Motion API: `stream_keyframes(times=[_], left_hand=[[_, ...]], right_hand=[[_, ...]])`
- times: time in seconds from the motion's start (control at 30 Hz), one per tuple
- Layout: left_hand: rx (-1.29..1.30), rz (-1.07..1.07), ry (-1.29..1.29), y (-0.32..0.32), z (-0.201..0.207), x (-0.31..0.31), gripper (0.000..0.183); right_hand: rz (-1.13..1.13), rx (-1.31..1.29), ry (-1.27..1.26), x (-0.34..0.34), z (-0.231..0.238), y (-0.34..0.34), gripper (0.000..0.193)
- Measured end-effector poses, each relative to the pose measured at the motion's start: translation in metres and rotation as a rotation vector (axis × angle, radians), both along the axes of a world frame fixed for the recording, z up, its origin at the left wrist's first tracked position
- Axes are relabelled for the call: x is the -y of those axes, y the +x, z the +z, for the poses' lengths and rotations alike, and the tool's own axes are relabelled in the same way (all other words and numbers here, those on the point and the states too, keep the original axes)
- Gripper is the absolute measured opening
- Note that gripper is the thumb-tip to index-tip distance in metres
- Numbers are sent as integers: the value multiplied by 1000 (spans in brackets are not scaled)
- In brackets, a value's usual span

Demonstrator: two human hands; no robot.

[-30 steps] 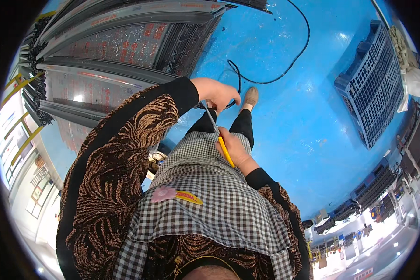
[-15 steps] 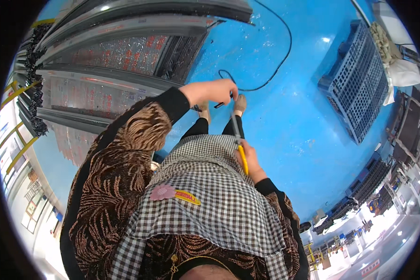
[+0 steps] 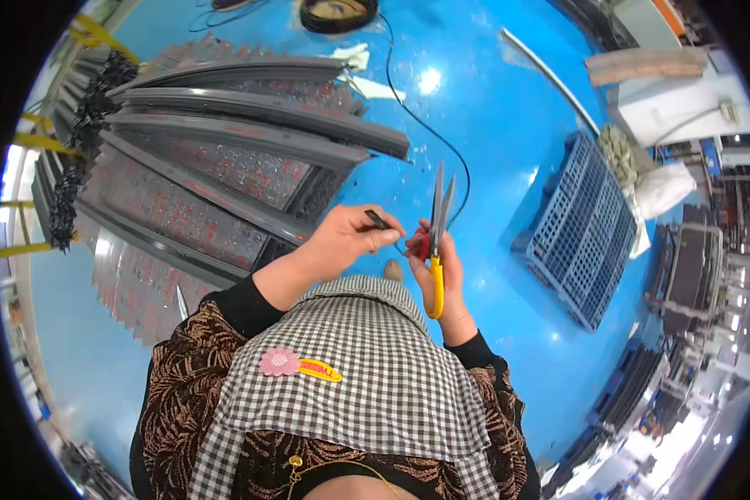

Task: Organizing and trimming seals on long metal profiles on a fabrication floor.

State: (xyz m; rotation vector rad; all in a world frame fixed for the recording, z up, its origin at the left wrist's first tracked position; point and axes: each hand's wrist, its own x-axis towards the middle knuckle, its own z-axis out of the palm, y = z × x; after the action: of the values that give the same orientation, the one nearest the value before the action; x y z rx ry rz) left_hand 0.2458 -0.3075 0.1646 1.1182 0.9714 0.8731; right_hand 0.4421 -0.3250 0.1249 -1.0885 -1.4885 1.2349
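Note:
My left hand [image 3: 335, 248] is closed, pinching a short black piece [image 3: 377, 220] between thumb and fingers, in front of the checked apron. Just right of it, my right hand [image 3: 448, 279] grips a pair of scissors [image 3: 436, 279] with yellow and red handles. The blades point away from me and stand slightly apart. A thin black cord [image 3: 467, 171] curves down from the far floor and passes behind the scissors to the hands. Whether the black piece is the end of this cord, I cannot tell.
Long grey strips [image 3: 250, 108] lie on red-marked sheeting [image 3: 200, 179] at left. A coil of black cord [image 3: 338, 17] sits at the far edge. White scraps [image 3: 375, 87] lie near the strips. On the right, a blue plastic pallet [image 3: 579, 237] rests on the blue floor.
My left hand has come nearer to me and turned. My right hand has risen beside it with the scissors, whose blades now show apart. The view has shifted, bringing the cord coil into sight.

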Motion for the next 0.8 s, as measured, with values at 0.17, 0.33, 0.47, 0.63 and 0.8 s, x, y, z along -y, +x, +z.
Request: stream_keyframes(times=[0.17, 0.33, 0.47, 0.63, 0.8], left_hand=[[-103, 153, 362, 10, 7, -5, 22], [109, 350, 92, 41, 36, -4, 18], [80, 489, 137, 69, 42, -4, 19], [242, 640, 159, 89, 46, 1, 20], [321, 698, 148, 92, 44, 10, 18]], right_hand=[[364, 107, -35, -36, 28, 37, 52], [550, 212, 19, -76, 42, 78, 49], [681, 259, 108, -109, 37, 106, 51], [798, 261, 202, -134, 34, 117, 52], [901, 278, 344, -156, 52, 111, 53]])
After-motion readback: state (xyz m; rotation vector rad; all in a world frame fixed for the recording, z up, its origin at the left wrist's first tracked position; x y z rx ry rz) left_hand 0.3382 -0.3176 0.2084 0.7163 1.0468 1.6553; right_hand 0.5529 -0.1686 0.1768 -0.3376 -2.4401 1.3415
